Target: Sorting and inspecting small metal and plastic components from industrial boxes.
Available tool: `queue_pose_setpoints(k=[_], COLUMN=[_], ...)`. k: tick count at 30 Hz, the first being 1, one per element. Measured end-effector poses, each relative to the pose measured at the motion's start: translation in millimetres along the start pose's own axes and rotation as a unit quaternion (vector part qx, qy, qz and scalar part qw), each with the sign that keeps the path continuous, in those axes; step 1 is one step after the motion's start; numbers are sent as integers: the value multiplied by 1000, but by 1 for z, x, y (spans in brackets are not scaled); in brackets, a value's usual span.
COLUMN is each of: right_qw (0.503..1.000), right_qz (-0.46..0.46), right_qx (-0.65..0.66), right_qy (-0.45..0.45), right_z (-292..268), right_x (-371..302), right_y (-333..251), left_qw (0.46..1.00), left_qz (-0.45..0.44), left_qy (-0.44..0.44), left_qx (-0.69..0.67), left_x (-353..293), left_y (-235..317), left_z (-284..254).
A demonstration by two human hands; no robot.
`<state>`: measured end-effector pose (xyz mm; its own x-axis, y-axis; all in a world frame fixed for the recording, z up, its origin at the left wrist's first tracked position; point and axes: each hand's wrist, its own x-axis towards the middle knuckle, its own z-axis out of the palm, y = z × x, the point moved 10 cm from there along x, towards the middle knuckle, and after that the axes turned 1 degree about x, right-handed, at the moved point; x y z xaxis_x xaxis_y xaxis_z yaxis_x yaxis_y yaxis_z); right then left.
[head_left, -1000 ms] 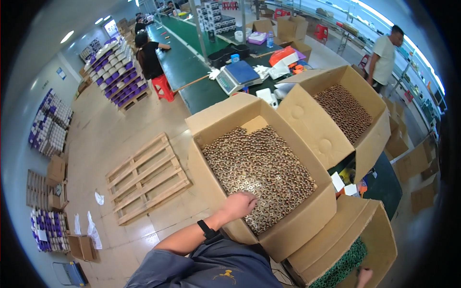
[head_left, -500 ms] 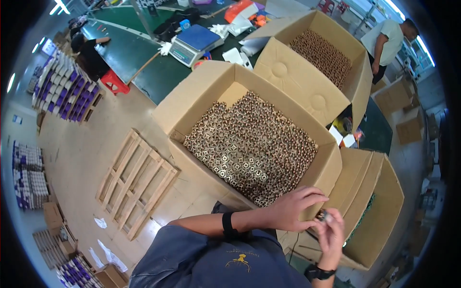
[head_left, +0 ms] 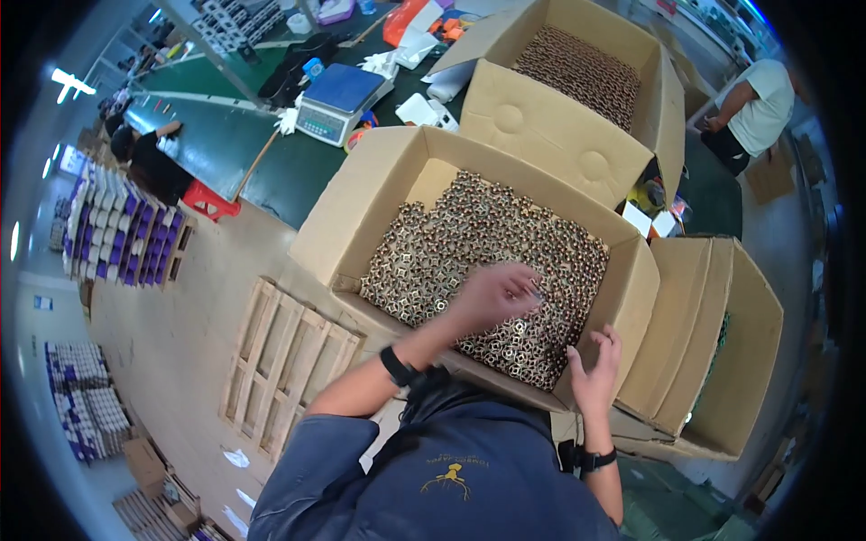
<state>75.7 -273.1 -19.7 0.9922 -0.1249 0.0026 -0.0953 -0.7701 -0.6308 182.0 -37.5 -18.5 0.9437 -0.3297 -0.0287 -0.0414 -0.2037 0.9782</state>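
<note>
Metal parts [head_left: 410, 261] are being kept in cardboard box [head_left: 631, 288]; L hand [head_left: 494, 298] is being held curled above, blurred, grip can't be told; R hand [head_left: 595, 370] is being held released, fingers parted, nr box's R wall

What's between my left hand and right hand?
Small metal parts in the open box, and a strip of its inner wall by the right hand, in the head view.

Chest of dark blue shirt [head_left: 388, 491]: one yellow emblem [head_left: 449, 472] with thin, spread limbs, beside a line of small lettering, inverted in this view. Weighing scale [head_left: 345, 90], front panel [head_left: 320, 124]: fine markings, illegible at this size. Left wall: small blue placard [head_left: 42, 303], apparently a sign, content indistinct.
</note>
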Motion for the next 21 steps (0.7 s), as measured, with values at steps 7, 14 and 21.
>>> queue_pose_setpoints(k=[7, 14, 21], right_qw=[981, 988, 991], right_qz=[-6, 34, 46], right_qx=[-176, -122, -105], right_qy=[87, 83, 68], right_z=[-1, 0, 6], right_x=[11, 18, 20], right_y=[-8, 23, 22], left_qw=[935, 849, 850], left_qz=[-43, -70, -129], left_qy=[82, -76, -96], left_qx=[341, 519, 502], left_x=[97, 147, 150], left_y=[-59, -127, -168], left_z=[-171, -173, -188])
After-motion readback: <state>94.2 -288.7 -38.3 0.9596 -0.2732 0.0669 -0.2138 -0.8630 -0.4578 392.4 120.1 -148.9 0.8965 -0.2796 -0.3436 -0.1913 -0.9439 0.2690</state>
